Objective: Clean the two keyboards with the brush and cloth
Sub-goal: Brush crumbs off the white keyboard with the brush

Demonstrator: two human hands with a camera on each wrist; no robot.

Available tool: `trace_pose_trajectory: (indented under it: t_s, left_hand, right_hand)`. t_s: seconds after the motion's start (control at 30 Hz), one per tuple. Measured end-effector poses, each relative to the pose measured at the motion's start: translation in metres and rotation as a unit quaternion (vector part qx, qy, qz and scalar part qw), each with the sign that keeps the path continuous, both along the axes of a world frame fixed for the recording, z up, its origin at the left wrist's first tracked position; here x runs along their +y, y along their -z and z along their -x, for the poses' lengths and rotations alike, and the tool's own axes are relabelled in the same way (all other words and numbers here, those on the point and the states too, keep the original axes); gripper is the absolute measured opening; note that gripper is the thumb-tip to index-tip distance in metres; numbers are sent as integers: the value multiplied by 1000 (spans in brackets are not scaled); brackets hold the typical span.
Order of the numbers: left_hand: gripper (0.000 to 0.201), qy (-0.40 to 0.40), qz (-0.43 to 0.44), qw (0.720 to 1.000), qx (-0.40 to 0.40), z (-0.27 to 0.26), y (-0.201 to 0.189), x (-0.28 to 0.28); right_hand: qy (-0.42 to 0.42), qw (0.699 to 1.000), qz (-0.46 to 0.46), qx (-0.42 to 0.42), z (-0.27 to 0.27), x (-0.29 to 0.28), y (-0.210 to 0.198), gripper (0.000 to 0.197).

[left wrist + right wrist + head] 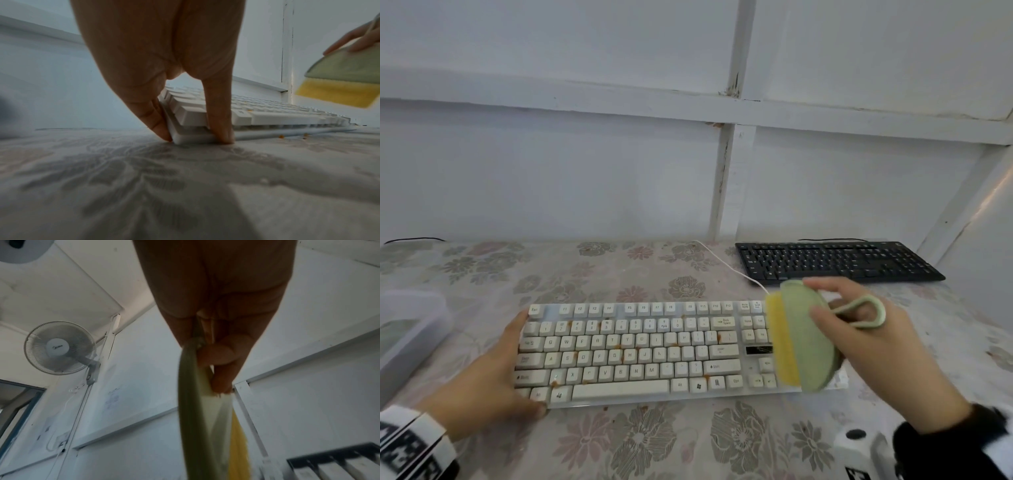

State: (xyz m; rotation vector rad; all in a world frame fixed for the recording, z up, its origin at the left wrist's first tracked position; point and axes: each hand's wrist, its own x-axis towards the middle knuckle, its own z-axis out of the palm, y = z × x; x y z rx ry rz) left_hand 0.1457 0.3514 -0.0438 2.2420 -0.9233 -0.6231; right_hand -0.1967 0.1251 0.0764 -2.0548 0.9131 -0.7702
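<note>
A white keyboard [640,353] with orange-brown stains between its keys lies on the flowered table in the head view. My left hand [493,373] holds its left end [185,129], fingers along the side edge and thumb at the front corner. My right hand [859,325] grips a green brush [808,335] with yellow bristles [337,92], tilted on edge above the keyboard's right end, bristles facing left. The brush [195,402] fills the right wrist view. A black keyboard [835,262] lies at the back right.
A clear plastic box [407,335] stands at the left edge of the table. The white cable [726,263] runs from the white keyboard toward the back wall. Orange crumbs [292,136] lie on the cloth [654,442] by the keyboard's front edge. White walls close off the back and right.
</note>
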Motion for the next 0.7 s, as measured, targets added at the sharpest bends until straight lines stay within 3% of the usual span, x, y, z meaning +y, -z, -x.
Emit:
trace_pose_trajectory:
  t_s: [0.1,0.23,0.4,0.5,0.7]
  left_hand:
    - [141,4,10,1000,2,-1,0,1]
    - [139,9,7,1000,-4,-2,0,1]
    - [137,10,8,1000,-13,-3,3,1]
    - [131,5,24,1000,-18,-4,4,0]
    - [133,8,17,1000,-9,-2,1,1]
  right_hand:
    - [16,999,7,-39,-19,-9,-2,28]
    - [2,1000,20,18,-34,-12,9,26]
    - [-19,997,5,73,-25,-2,30,25]
    - [-37,997,-23,56,-13,8,39,29]
    - [-57,994,-67,61,-1,15,27,34]
